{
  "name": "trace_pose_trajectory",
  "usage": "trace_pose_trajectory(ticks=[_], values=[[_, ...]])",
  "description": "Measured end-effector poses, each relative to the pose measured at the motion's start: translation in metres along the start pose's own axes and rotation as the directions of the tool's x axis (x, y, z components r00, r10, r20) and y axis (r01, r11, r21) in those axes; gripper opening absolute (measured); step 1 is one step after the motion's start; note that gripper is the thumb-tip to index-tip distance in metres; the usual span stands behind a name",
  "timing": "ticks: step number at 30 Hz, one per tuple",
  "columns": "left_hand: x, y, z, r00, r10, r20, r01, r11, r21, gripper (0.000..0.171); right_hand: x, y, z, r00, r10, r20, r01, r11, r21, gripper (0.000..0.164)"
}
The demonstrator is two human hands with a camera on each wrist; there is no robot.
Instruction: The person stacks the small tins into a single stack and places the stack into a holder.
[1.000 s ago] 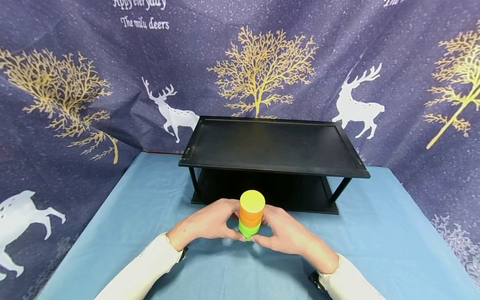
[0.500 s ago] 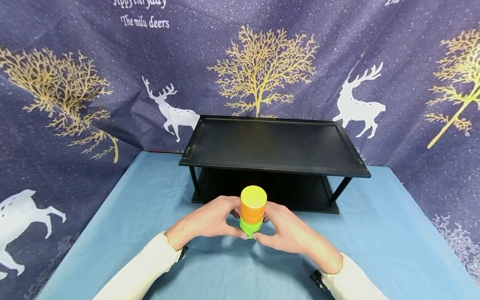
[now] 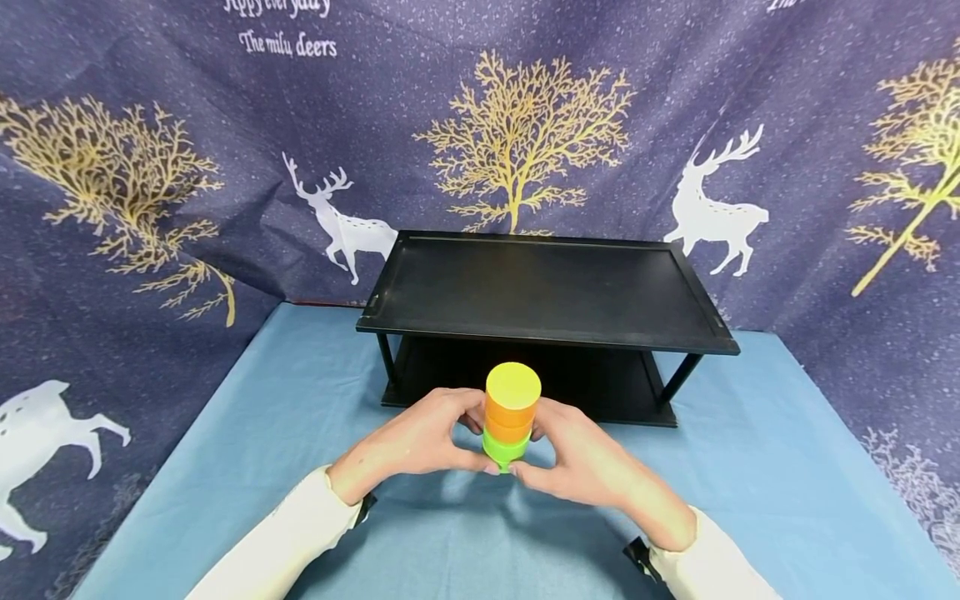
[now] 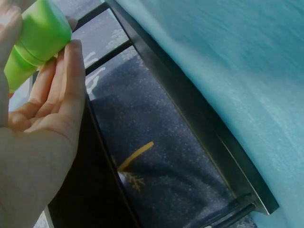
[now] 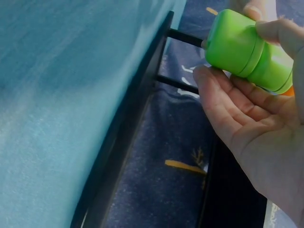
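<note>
Between my two hands stands an upright cylindrical piece with a flat yellow top, an orange middle and a green lower part. My left hand holds its left side, thumb low near the base and fingers reaching behind. On the other side my right hand grips it the same way, the thumb tips close together. Seen from the left wrist, the green part has a rounded edge and a seam, with fingers along it. The right wrist view shows the green part from below, under the thumb.
A black two-tier rack stands right behind the hands, its lower shelf close to the table. Blue cloth covers the table. A dark curtain with printed deer and trees hangs behind and at both sides.
Both hands have raised the cylindrical piece a little and shifted it slightly right. Their grip looks the same. The rack has stayed in place.
</note>
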State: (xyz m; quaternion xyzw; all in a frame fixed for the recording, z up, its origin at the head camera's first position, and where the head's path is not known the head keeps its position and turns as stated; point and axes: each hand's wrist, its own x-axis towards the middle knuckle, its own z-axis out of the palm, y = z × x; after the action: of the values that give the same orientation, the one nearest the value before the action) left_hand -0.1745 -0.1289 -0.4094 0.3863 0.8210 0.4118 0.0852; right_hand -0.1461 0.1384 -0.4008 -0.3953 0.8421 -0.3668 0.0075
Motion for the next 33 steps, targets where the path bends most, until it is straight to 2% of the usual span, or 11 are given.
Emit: trace_pose_trajectory(ticks=[5, 12, 20, 26, 33], values=[[-0.001, 0.006, -0.001, 0.999, -0.016, -0.028, 0.016, 1.0, -0.003, 0.049, -0.002, -0.004, -0.005, 1.0, 0.018, -0.009, -0.018, 1.0, 0.005, 0.052], [-0.002, 0.013, -0.002, 0.998, -0.002, -0.067, 0.0, 1.0, -0.024, 0.046, -0.002, -0.009, -0.01, 0.999, 0.017, -0.045, -0.018, 1.0, -0.013, 0.055], [-0.003, 0.02, -0.002, 0.996, 0.008, -0.088, -0.012, 0.999, -0.045, 0.047, -0.002, -0.012, -0.015, 0.997, -0.005, -0.072, 0.003, 0.999, -0.033, 0.054], [-0.003, 0.023, -0.003, 0.994, 0.028, -0.103, -0.034, 0.998, -0.051, 0.048, -0.002, -0.017, -0.018, 0.997, 0.002, -0.083, -0.004, 1.0, -0.029, 0.054], [-0.003, 0.028, -0.004, 0.992, 0.021, -0.126, -0.027, 0.998, -0.048, 0.047, -0.002, -0.021, -0.022, 0.995, 0.013, -0.095, -0.016, 0.999, -0.034, 0.054]])
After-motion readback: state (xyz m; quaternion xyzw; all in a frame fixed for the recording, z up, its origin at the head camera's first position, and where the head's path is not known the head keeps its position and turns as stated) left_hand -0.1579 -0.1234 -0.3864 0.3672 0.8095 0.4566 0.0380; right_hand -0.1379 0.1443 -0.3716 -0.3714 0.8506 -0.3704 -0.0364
